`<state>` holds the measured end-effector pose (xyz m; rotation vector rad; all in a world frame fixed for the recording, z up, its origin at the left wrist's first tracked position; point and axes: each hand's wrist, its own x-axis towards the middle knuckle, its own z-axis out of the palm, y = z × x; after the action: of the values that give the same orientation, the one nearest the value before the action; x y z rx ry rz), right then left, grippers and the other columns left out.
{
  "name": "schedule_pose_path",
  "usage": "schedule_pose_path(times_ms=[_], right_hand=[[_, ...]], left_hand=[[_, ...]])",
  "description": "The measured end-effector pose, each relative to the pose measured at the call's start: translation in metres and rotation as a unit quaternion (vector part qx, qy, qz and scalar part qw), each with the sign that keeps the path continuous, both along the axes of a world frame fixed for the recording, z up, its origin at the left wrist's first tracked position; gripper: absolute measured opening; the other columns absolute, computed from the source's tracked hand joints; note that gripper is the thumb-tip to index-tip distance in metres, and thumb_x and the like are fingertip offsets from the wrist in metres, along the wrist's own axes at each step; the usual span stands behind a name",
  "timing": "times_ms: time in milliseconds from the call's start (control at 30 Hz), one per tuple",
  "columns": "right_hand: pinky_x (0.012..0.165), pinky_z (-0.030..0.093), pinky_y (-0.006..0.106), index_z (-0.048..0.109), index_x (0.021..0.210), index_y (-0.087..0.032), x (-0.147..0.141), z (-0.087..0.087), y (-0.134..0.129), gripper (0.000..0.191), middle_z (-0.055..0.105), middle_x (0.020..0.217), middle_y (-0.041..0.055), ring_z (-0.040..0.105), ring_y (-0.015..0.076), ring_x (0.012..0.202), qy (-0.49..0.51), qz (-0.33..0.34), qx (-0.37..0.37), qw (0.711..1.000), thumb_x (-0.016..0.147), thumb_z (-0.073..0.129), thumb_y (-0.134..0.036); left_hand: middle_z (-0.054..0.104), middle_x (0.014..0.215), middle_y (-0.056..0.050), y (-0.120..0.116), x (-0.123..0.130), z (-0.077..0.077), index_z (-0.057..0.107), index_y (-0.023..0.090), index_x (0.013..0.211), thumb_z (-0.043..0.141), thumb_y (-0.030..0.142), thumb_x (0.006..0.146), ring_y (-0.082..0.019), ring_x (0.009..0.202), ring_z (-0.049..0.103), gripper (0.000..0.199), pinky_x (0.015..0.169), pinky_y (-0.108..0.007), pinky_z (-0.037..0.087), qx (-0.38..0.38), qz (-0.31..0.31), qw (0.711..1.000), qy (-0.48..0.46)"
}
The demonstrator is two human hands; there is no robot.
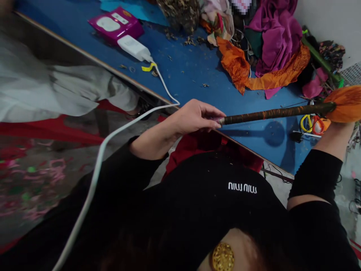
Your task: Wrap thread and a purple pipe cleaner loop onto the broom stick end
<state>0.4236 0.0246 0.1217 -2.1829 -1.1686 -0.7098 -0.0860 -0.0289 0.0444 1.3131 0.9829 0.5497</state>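
Support both ends, and keep the pinch light

From my remote seat I see the brown stem held raised above the blue bench, its shadow falling on the top. The left hand has its fingers nearly together, thumb and index pinching the pale, pinkish end. At the far end sits an orange tuft, and the right forearm runs up behind it; the right hand's fingers are hidden there, so I cannot tell how open they are or whether they grip anything.

To handle this well, I would keep the left pinch light, just firm enough to stop the stem rolling. Orange flecks show along its dark surface, so I judge that slow, small turns suit inspecting it. I would bear on the stem rather than the tuft, which looks soft enough to crush. I would also stay clear of the white cable passing just beside the left wrist, and of the yellow handle loop near the tuft.
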Motion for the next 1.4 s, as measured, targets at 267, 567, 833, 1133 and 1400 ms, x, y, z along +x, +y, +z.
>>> schedule_pose_path(times_ms=[267,567,833,1133,1400], right_hand=[[0.122,0.046,0.044,0.08,0.1,-0.017,-0.109,-0.048,-0.038,0.024,0.08,0.126,0.0175,0.07,0.0262,0.128,0.157,0.254,-0.142,0.944,0.082,0.067,-0.006],[0.089,0.059,0.036,0.068,0.087,-0.026,-0.277,-0.105,-0.114,0.037,0.074,0.083,0.0026,0.069,0.0189,0.08,0.437,0.495,-0.191,0.727,0.097,0.061,-0.061],[0.093,0.059,0.05,0.06,0.072,-0.027,-0.278,-0.105,-0.122,0.062,0.064,0.088,0.0088,0.071,0.0277,0.099,0.426,0.528,0.001,0.735,0.098,0.039,-0.079],[0.061,0.04,0.035,0.056,0.067,-0.025,-0.298,-0.105,-0.135,0.053,0.051,0.067,0.0005,0.044,0.0148,0.061,0.53,0.396,0.008,0.75,0.098,0.057,-0.068],[0.065,0.047,0.036,0.061,0.071,-0.026,-0.3,-0.103,-0.15,0.051,0.056,0.069,0.0017,0.05,0.0165,0.063,0.465,0.415,-0.034,0.781,0.104,0.049,-0.061]], left_hand=[[0.071,0.065,0.0,-0.002,0.018,0.02,0.085,0.017,0.101,0.081,0.019,0.067,-0.009,0.052,0.058,0.034,0.052,-0.021,0.047,0.007,0.022,0.998,-0.056],[0.078,0.08,-0.004,0.01,0.043,0.011,0.085,0.018,0.11,0.078,0.018,0.074,-0.012,0.059,0.065,0.037,0.06,-0.027,0.056,0.08,0.054,0.995,-0.034],[0.084,0.102,-0.008,0.01,0.057,-0.016,0.085,0.011,0.109,0.075,0.017,0.078,-0.022,0.094,0.077,0.033,0.089,-0.033,0.061,0.15,0.048,0.987,0.016],[0.084,0.114,-0.004,-0.007,0.07,-0.014,0.078,0.024,0.125,0.074,0.023,0.083,-0.026,0.107,0.077,0.042,0.095,-0.036,0.057,0.204,0.063,0.955,0.207],[0.084,0.109,-0.003,-0.01,0.069,-0.018,0.082,0.025,0.114,0.072,0.027,0.085,-0.026,0.102,0.076,0.031,0.089,-0.035,0.056,0.204,0.056,0.954,0.212]])
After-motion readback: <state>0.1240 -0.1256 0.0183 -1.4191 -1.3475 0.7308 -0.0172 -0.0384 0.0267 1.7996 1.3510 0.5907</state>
